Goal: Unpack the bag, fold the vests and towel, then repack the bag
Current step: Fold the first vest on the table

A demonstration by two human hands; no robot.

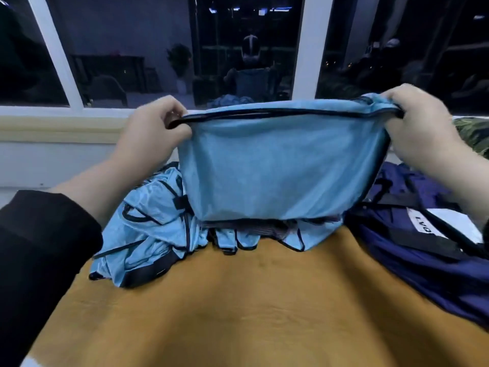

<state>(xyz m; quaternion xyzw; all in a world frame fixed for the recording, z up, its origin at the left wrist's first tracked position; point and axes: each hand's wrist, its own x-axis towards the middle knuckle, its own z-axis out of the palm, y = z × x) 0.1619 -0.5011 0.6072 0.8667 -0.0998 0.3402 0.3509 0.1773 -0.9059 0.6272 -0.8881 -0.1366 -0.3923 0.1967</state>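
Observation:
I hold a light blue vest [280, 168] with black trim stretched out in the air above the table. My left hand [150, 131] pinches its upper left corner and my right hand [420, 125] grips its upper right corner. Its lower edge hangs just over a crumpled heap of more light blue vests [148, 229] lying on the mustard-yellow towel [238, 308]. A dark navy bag [412, 258] with a white label lies at the right, beside the heap.
A white window frame [309, 54] and sill [58, 123] run along the far side, with dark glass behind. Camouflage-patterned cloth [473, 133] lies at the far right. The yellow towel covers the near part of the table.

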